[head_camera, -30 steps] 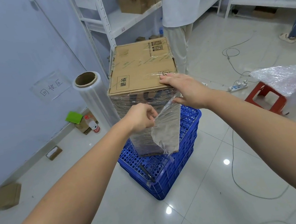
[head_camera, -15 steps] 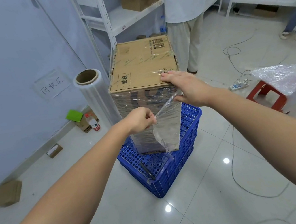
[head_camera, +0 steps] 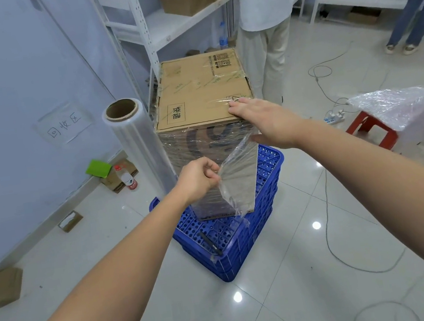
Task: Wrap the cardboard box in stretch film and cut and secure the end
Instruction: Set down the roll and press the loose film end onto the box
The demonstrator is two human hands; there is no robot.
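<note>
2 hands at cardboard box [head_camera: 196, 99], left hand [head_camera: 198, 180] pinching stretch film [head_camera: 237, 173], right hand [head_camera: 263, 122] flat on top.

One cardboard box [head_camera: 201, 98], one film roll [head_camera: 136, 141], one blue crate [head_camera: 233, 239], two hands [head_camera: 200, 180].

The cardboard box [head_camera: 202, 94] is matt brown under glossy clear film [head_camera: 237, 173]; beneath it, a perforated blue plastic crate [head_camera: 248, 243].

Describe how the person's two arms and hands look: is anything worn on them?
Both forearms are bare as far as the picture shows; no sleeve reaches into view. The left hand and right hand wear no gloves, and no ring, watch or bracelet shows. No markings are visible.
</note>
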